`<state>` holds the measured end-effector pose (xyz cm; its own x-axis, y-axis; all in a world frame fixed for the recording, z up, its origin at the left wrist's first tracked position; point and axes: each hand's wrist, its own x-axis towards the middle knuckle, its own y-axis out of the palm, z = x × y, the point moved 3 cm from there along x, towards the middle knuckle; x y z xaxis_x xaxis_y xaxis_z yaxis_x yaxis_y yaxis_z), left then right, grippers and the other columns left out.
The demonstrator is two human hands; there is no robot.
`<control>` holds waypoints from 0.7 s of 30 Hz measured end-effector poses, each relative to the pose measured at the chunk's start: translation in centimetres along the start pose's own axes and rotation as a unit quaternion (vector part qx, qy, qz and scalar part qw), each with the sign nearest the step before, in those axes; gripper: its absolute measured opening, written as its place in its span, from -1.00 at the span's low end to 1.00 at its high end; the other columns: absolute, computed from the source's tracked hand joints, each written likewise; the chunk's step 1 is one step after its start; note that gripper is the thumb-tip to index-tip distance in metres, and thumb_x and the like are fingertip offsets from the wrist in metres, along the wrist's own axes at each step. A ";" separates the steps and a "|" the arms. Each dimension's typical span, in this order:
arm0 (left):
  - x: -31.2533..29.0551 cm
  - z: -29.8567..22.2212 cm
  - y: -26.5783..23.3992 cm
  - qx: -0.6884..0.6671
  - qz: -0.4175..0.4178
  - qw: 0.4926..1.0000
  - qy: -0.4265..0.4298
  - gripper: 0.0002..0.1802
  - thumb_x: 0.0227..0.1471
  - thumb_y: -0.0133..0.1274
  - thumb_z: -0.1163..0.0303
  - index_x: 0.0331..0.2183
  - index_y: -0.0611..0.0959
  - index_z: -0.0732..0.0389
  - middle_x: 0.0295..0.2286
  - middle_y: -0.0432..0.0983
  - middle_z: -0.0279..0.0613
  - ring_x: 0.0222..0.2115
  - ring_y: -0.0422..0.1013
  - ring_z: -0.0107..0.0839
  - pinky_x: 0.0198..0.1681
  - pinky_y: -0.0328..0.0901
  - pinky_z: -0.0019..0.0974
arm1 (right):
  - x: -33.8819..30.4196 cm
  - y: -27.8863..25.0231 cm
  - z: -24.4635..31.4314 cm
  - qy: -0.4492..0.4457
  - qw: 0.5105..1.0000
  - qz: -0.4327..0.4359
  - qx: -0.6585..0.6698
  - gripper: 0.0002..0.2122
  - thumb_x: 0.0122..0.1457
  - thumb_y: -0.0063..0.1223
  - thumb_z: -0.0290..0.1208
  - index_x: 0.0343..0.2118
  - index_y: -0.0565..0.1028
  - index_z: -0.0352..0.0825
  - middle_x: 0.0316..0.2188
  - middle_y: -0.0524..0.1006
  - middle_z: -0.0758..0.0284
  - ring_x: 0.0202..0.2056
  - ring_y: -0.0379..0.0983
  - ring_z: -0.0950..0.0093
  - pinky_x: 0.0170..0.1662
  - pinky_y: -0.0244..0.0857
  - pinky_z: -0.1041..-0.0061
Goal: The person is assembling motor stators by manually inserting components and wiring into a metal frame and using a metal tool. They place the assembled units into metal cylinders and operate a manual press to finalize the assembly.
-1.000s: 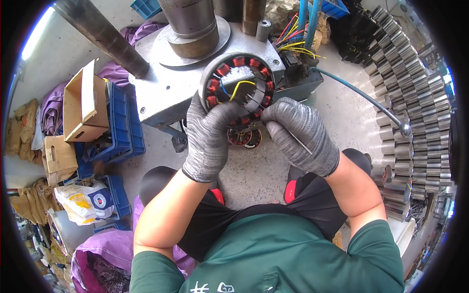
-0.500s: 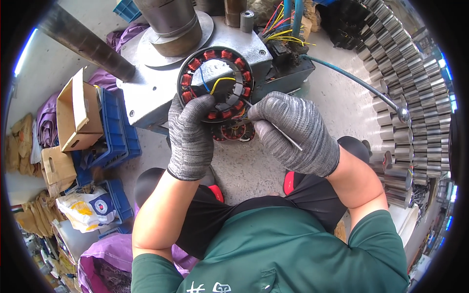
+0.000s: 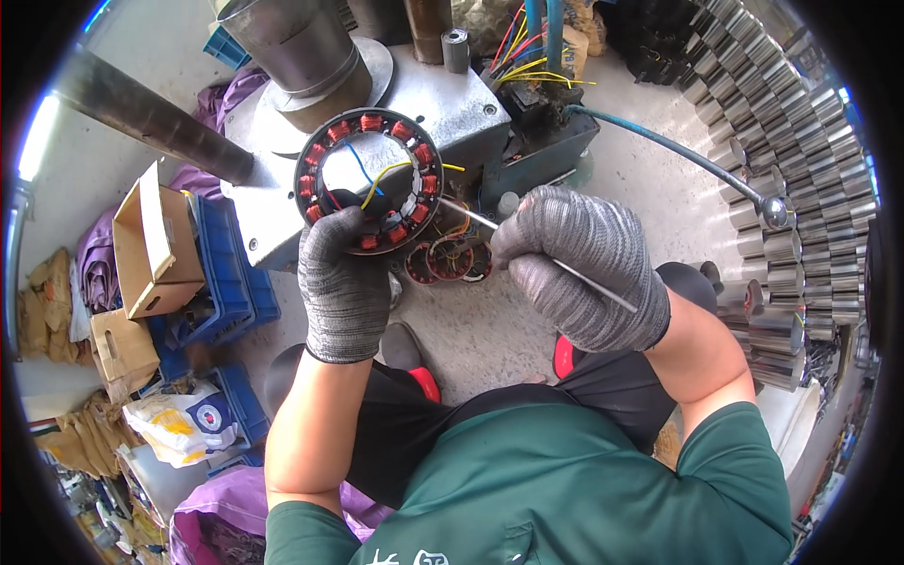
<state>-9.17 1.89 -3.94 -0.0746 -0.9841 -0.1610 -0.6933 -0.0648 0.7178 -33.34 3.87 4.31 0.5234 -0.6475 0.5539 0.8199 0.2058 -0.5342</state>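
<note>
My left hand (image 3: 341, 282), in a grey knit glove, is closed on the lower left rim of a motor stator (image 3: 427, 179), a dark ring set with red copper coils. Inside the ring show a blue wire (image 3: 361, 166) and a yellow wire (image 3: 388, 170); the yellow one runs out over the right rim. My right hand (image 3: 589, 268), gloved alike, pinches a thin metal rod (image 3: 473, 216). The rod's tip is at the stator's lower right outer edge; whether it touches I cannot tell. Its far end lies across my palm side.
Behind the stator stands a metal press table (image 3: 461, 113) with thick columns. More stators (image 3: 452, 260) lie below it. Stacked metal cylinders (image 3: 753, 113) line the right side, near a ball-ended lever (image 3: 774, 215). Blue crates (image 3: 221, 273) and a cardboard box (image 3: 160, 250) stand left.
The stator has shifted left and turned, bringing the yellow wire's end over its right rim. My right hand has drawn slightly away, and more of the rod shows.
</note>
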 end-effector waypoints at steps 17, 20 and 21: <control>-0.8 -0.3 1.9 0.135 -0.006 0.983 0.127 -0.46 0.03 0.17 0.44 0.09 0.56 0.28 -0.09 0.64 -0.09 -0.09 0.60 -0.25 0.08 0.50 -0.10 | -0.1 0.0 -0.1 0.015 1.000 -0.010 -0.011 -0.90 0.20 0.12 -0.50 -0.25 0.58 -0.35 -0.42 0.57 0.16 -0.39 0.58 0.14 -0.30 0.48 0.24; -1.0 -1.1 1.2 0.267 -0.022 0.948 0.172 -0.27 -0.01 0.27 0.45 0.22 0.48 0.25 -0.06 0.61 -0.11 -0.07 0.57 -0.31 0.06 0.49 -0.19 | -1.1 -1.2 -0.8 0.150 0.974 -0.087 0.144 -0.88 0.31 0.07 -0.45 -0.20 0.56 -0.38 -0.36 0.60 0.26 -0.38 0.58 0.41 -0.30 0.48 0.40; -1.3 -1.1 1.4 0.306 -0.040 0.927 0.214 -0.35 0.00 0.24 0.50 0.17 0.49 0.26 -0.09 0.60 -0.13 -0.10 0.55 -0.36 0.04 0.47 -0.25 | -1.5 -1.5 -1.0 0.199 0.945 -0.136 0.220 -0.86 0.36 0.05 -0.43 -0.17 0.55 -0.38 -0.33 0.62 0.30 -0.37 0.58 0.53 -0.31 0.48 0.45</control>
<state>-9.30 2.89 -1.99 0.1950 -0.9639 0.1811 -0.9707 -0.1632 0.1764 -35.60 3.78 3.61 0.2217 -0.9272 0.3018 0.9747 0.2196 -0.0412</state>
